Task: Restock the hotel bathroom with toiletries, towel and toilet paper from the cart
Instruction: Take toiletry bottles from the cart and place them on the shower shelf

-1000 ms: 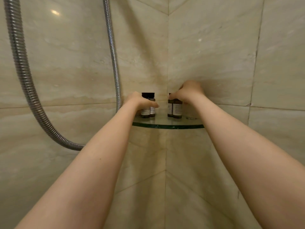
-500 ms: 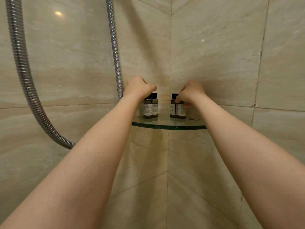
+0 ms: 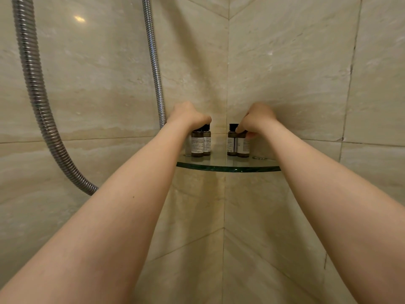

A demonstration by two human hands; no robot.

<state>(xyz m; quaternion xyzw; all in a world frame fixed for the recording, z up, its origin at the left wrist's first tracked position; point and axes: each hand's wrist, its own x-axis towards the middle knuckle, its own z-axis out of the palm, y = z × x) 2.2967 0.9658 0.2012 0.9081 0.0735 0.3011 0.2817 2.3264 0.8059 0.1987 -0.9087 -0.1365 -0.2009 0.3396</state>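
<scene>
Left hand grips the left bottles, right hand pinches the right bottles; best let go gently, keeping all 4 upright.

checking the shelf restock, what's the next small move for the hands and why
Probably release and draw both hands back. The left pair and right pair of bottles stand upright on the glass shelf; the left hand grips the left caps, the right hand pinches a right cap. Nothing looks tilted.
</scene>
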